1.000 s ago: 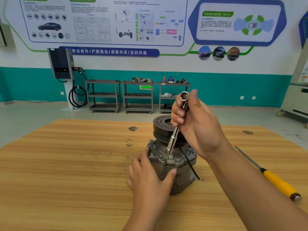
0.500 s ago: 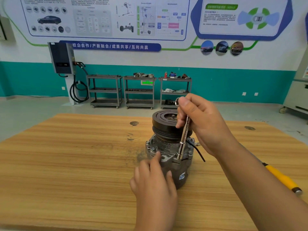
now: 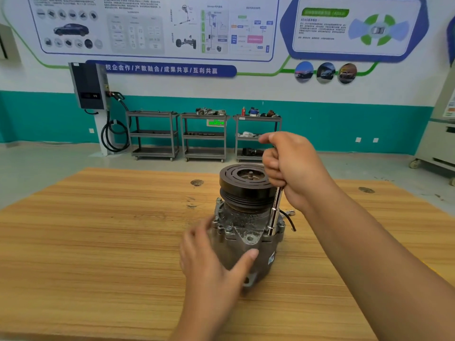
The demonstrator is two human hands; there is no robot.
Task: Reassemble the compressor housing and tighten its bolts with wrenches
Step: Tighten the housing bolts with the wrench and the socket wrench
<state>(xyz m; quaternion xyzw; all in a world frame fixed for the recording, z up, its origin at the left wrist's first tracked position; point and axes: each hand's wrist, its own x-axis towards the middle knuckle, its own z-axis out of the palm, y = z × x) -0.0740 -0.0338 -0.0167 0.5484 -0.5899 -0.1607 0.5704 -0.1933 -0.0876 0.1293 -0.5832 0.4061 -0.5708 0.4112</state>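
The compressor [image 3: 246,232] stands upright in the middle of the bench [image 3: 98,242], pulley on top. The right grip [image 3: 293,168] is clenched round the top of a wrench [image 3: 275,212], which stands almost upright, its lower end on the housing's right flange. The left grip [image 3: 211,262], blurred, lies released against the housing's left front, thumb touching it.

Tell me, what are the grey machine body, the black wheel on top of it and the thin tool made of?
Compressor housing: probably cast aluminium, judging by its dull, grainy grey surface.
Pulley: likely steel with a dark coating, as it is smooth and black with machined grooves.
Socket wrench: apparently chromed steel, given its bright mirror shine.
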